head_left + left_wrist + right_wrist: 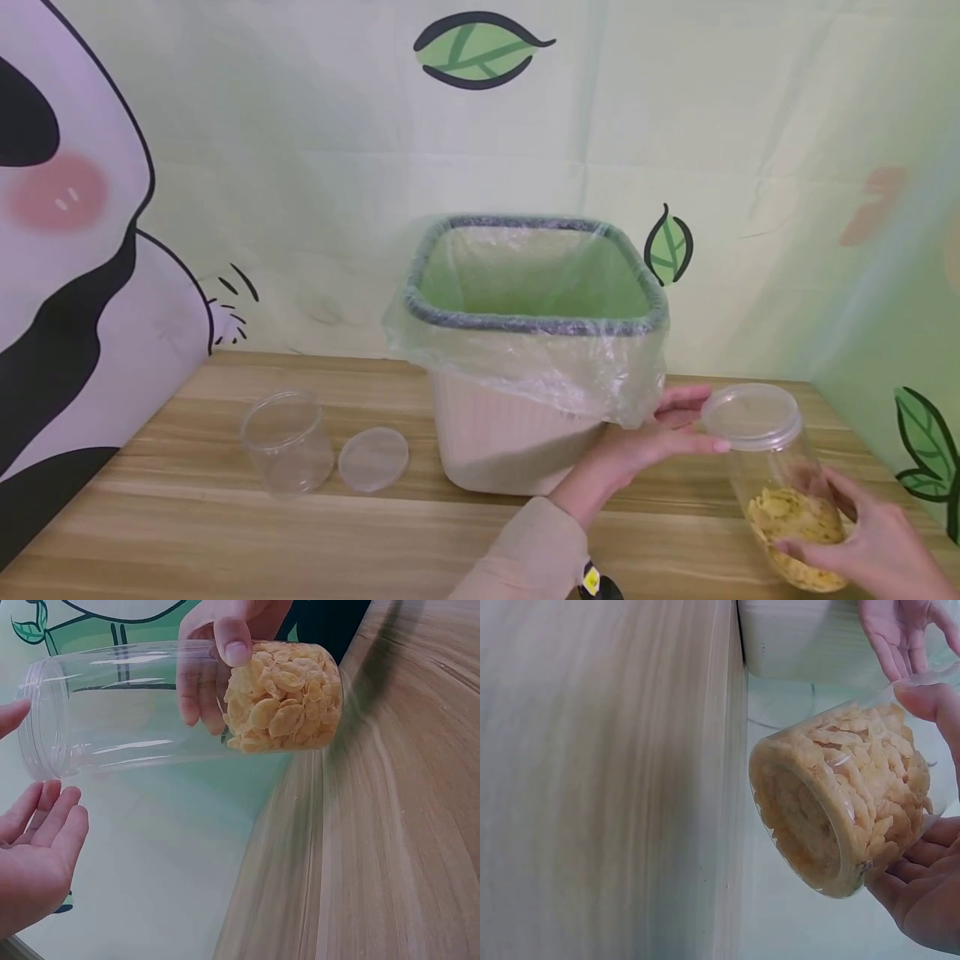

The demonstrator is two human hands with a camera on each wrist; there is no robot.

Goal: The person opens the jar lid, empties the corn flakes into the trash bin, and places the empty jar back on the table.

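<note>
On the right, my right hand (862, 529) grips a tall clear jar (776, 475) round its lower part. Yellow flakes (285, 697), like corn flakes, fill the bottom of it. The jar tilts and, in the left wrist view, its base looks raised off the table. A clear lid (752, 414) sits on its mouth. My left hand (656, 437) is beside that lid with its fingers extended. The left thumb is at the lid's edge; whether it touches is hard to tell. In the right wrist view the right thumb and fingers (926, 889) lie on opposite sides of the jar.
A bin (510, 433) lined with a pale green bag stands at the back middle, just behind my left forearm. To its left are a short clear tub (288, 454) without a lid and a round clear lid (373, 459) on the wooden table (300, 542).
</note>
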